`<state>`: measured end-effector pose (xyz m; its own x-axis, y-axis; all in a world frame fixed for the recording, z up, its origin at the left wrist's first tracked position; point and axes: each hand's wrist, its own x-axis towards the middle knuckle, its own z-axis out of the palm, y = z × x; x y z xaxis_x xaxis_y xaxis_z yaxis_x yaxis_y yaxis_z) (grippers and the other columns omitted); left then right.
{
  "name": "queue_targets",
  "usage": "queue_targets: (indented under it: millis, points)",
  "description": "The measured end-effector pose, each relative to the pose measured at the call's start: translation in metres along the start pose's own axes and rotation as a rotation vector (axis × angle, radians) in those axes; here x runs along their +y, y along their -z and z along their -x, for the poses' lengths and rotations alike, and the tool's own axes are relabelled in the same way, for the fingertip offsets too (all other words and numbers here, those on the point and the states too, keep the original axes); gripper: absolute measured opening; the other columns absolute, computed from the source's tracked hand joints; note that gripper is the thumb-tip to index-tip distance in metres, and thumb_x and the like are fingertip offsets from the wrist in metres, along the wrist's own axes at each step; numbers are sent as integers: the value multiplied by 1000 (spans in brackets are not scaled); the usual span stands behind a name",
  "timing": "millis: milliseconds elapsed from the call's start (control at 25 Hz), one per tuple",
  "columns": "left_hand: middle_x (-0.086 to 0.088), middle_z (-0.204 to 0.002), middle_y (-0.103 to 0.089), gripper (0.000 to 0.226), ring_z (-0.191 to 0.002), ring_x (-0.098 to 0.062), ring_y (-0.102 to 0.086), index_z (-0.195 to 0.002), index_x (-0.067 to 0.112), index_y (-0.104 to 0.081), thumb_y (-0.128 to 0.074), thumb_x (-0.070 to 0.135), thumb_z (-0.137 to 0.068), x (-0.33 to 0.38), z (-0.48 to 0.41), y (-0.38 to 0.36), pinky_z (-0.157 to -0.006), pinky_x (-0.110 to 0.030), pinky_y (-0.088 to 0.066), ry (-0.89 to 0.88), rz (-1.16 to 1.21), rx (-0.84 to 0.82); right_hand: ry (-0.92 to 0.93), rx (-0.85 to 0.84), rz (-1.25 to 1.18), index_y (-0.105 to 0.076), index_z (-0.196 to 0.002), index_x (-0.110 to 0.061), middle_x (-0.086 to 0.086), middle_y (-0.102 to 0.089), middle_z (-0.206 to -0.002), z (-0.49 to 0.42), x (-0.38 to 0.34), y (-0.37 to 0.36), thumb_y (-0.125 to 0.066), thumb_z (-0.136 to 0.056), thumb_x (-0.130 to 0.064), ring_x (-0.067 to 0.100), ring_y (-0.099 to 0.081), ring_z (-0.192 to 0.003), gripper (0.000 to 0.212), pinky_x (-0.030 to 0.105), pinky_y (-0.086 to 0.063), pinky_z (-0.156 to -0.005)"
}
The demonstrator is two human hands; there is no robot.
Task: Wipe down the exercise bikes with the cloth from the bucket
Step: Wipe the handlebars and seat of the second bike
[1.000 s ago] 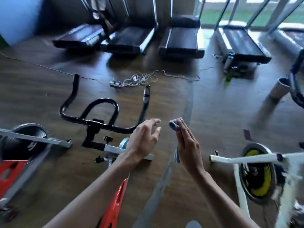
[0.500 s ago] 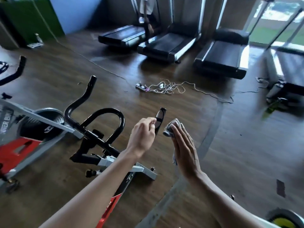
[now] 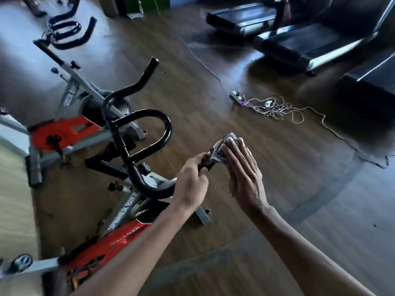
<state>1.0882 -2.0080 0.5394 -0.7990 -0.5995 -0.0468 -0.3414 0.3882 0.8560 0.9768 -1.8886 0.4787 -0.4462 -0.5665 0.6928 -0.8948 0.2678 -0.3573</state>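
Note:
A red and grey exercise bike (image 3: 119, 212) stands below me, its black handlebar (image 3: 132, 133) curving up in the middle of the view. My left hand (image 3: 192, 182) grips the right end of that handlebar. My right hand (image 3: 243, 171) has straight fingers and presses a grey cloth (image 3: 224, 146) against the tip of the same bar. A second red and grey bike (image 3: 70, 116) stands to the left. No bucket is in view.
Several treadmills (image 3: 299, 39) line the far right. A power strip with tangled cords (image 3: 267, 103) lies on the dark wooden floor, and a cable (image 3: 201, 60) runs across it. Another black handlebar (image 3: 68, 30) shows at the top left.
My left hand has closed round the handlebar end, and my right hand has brought the cloth onto its tip. The view has swung left and down.

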Motion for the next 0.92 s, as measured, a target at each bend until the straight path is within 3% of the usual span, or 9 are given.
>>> queue_targets:
  millis: [160, 320, 480, 640, 920]
  points:
    - [2, -136, -57, 45, -130, -10, -48, -140, 14, -53, -50, 2, -96, -7, 4, -3, -113, -23, -33, -64, -21, 26, 101, -36, 62, -36, -150, -13, -9, -11, -166, -10, 20, -18, -42, -107, -15, 26, -13, -153, 43, 47, -23, -122]
    - [-6, -143, -54, 42, -136, -21, -46, -138, 9, -54, -56, 11, -96, -40, 22, 16, -118, -52, -26, -234, -473, 239, 83, -19, 95, -38, -149, -18, -4, -22, -162, -18, 26, -22, -35, -109, -28, 25, -11, -153, 42, 46, -15, -124]
    - [-11, -152, -40, 49, -145, -29, -31, -143, 9, -46, -53, 21, -97, -84, 55, 41, -123, -48, -12, -249, -639, 348, 33, -1, 43, -39, -147, -14, 10, -25, -159, -16, 19, -34, -33, -109, -31, 26, 2, -154, 43, 47, -8, -124]
    - [-11, -155, -34, 58, -151, -26, -19, -150, 8, -36, -45, 30, -97, -118, 68, 40, -124, -47, -13, -266, -639, 273, -6, 51, -7, -36, -147, -15, 11, -23, -157, -11, 14, -45, -31, -109, -27, 21, 10, -153, 40, 49, -9, -123]
    - [-11, -162, -21, 66, -154, -28, -6, -154, 7, -24, -52, 22, -96, -142, 66, 32, -125, -42, -4, -344, -605, 269, -46, 185, -44, -44, -144, -7, 19, -29, -154, 0, 0, -64, -38, -108, -17, 28, 2, -151, 37, 54, -14, -122]
